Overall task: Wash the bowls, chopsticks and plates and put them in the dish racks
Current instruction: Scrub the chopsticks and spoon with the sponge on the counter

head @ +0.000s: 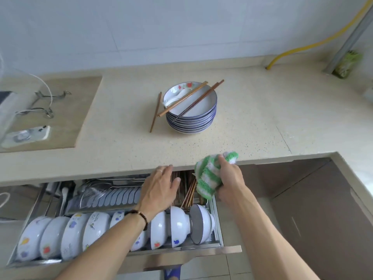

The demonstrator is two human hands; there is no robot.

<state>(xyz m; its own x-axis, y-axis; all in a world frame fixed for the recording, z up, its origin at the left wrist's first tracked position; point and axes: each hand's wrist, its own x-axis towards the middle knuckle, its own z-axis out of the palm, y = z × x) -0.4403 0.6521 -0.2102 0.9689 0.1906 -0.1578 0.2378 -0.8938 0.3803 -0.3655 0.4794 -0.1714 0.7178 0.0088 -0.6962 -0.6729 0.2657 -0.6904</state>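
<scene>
Head cam: left hand [161, 186] w/ fingers straight, holding nothing, over upright chopsticks [187, 190] in the pull-out rack [218, 219] at lower centre, right hand [228, 176] gripping a green-white cloth [207, 178], while plates [190, 116] & chopsticks on top [189, 99] lie centre-frame on the counter [262, 122], above both hands, long axes running lower left-upper right, right hand seemingly nearer.

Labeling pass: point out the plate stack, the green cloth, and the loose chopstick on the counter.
plate stack [191, 120], head view, blue-rimmed side edges.
green cloth [207, 178], head view, striped middle.
loose chopstick [155, 112], head view, mid-shaft.
</scene>
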